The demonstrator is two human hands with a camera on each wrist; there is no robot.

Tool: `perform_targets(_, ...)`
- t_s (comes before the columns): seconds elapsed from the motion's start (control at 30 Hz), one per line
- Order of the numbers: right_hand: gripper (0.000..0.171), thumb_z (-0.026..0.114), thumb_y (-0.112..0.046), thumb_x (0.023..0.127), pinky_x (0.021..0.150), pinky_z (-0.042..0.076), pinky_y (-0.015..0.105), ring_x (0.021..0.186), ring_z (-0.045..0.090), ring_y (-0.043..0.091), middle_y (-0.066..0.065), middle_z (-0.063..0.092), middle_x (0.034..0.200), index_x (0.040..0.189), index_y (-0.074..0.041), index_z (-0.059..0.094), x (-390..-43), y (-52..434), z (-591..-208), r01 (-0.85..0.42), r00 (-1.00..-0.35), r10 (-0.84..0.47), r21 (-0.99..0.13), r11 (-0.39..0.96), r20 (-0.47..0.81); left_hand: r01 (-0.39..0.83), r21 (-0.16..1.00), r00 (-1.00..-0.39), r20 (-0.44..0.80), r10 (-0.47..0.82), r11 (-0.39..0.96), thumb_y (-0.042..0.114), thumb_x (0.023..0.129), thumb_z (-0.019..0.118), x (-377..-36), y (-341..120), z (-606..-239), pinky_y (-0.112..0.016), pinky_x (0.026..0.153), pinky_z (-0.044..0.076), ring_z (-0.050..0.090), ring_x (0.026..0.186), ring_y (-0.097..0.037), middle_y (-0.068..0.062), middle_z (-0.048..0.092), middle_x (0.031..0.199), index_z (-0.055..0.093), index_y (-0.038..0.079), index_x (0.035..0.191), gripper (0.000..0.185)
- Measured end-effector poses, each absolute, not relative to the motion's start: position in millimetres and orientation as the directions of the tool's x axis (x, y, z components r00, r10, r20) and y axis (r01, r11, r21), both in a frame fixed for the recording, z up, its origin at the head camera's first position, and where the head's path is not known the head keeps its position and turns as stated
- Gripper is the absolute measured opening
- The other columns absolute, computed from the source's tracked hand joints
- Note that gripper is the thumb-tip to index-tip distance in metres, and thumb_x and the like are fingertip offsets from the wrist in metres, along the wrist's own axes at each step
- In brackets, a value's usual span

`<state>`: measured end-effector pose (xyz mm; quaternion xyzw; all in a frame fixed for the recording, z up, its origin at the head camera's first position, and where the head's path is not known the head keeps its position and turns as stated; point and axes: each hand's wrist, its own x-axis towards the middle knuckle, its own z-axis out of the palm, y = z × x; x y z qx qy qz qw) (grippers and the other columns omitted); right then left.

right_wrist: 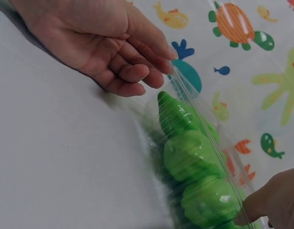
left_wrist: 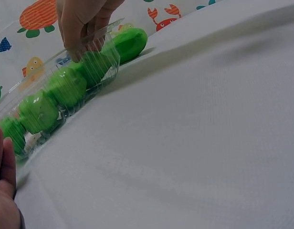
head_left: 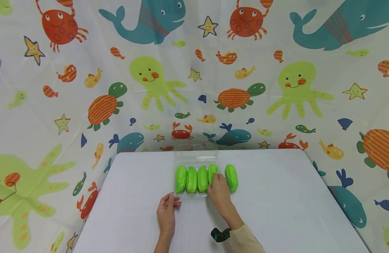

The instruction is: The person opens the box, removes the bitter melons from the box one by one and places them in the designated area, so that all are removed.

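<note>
— Fingers of the right hand (head_left: 219, 192) curl down onto the fourth green fruit (head_left: 212, 172), pressing it at the right end of the clear tray (head_left: 174, 175); it looks like a light hold on top of it rather than a full clasp

— And the other hand?

— Left hand (head_left: 167, 210) rests on the white table (head_left: 276, 203) just in front of the tray's near left corner, fingers loosely bent, thumb and fingertips at the plastic edge; I cannot tell whether they pinch it

— Where do the fruits lie?

— Four sit side by side inside the tray, upright in a row. A fifth fruit (head_left: 231, 177) lies on the table just right of the tray, outside it

— Anything behind the tray?

— Its clear lid (head_left: 195, 149) stands open at the back, against the sea-animal cloth (head_left: 86, 70)
</note>
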<state>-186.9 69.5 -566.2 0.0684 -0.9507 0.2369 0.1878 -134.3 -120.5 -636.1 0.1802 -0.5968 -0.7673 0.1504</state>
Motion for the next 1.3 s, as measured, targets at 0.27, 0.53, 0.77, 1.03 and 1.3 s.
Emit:
perform_targets(0.27,0.037,0.075,0.004,0.076,0.074,0.058,0.042,0.087,0.065,0.036,0.024,0.064,0.098,0.110,0.012,0.062,-187.7,67.9,-568.2,-0.194,-0.931,-0.051,-0.373,0.907,0.361,0.015,0.969,-0.889,-0.099,-0.446,-0.245,0.028,0.101,0.061,-133.3,-119.6,-637.4,-0.023,0.072,0.061,0.068,0.068,-0.009,0.000,0.071,0.084,0.058,-0.005,0.118,0.036)
perform_targets(0.53,0.029,0.075,0.003,0.077,0.066,0.057,0.038,0.081,0.063,0.033,0.021,0.062,0.090,0.102,0.009,0.062,-190.1,64.5,-567.7,-0.162,-0.938,-0.047,-0.312,0.936,0.344,0.003,0.963,-0.889,-0.121,-0.441,-0.268,0.027,0.101,0.061,-131.7,-119.2,-635.7,-0.023,0.074,0.061,0.067,0.069,-0.009,0.000,0.071,0.084,0.057,-0.007,0.119,0.039)
perform_targets(0.77,0.027,0.075,0.001,0.079,0.057,0.055,0.035,0.077,0.060,0.029,0.018,0.059,0.087,0.101,0.006,0.061,-193.2,63.1,-571.3,-0.140,-0.947,-0.054,-0.258,0.956,0.316,0.022,0.963,-0.888,-0.105,-0.448,-0.269,0.027,0.101,0.062,-132.0,-118.3,-637.4,-0.023,0.072,0.061,0.068,0.068,-0.009,0.002,0.071,0.083,0.057,-0.008,0.119,0.039)
perform_targets(1.03,0.025,0.076,-0.002,0.080,0.053,0.055,0.034,0.072,0.060,0.028,0.017,0.060,0.084,0.099,0.005,0.063,-195.7,61.4,-570.2,-0.145,-0.936,-0.079,-0.171,0.975,0.344,0.026,0.968,-0.888,-0.093,-0.450,-0.251,0.027,0.101,0.062,-131.5,-118.0,-635.7,-0.022,0.072,0.061,0.068,0.068,-0.008,0.003,0.072,0.083,0.057,-0.008,0.119,0.040)
perform_targets(1.3,0.026,0.077,-0.001,0.080,0.051,0.055,0.034,0.072,0.061,0.027,0.019,0.062,0.085,0.103,0.004,0.065,-198.0,59.2,-569.8,-0.132,-0.940,-0.081,-0.134,0.982,0.333,0.030,0.965,-0.887,-0.095,-0.453,-0.260,0.026,0.101,0.062,-131.2,-117.9,-636.0,-0.022,0.072,0.061,0.068,0.067,-0.008,0.003,0.071,0.082,0.057,-0.009,0.119,0.039)
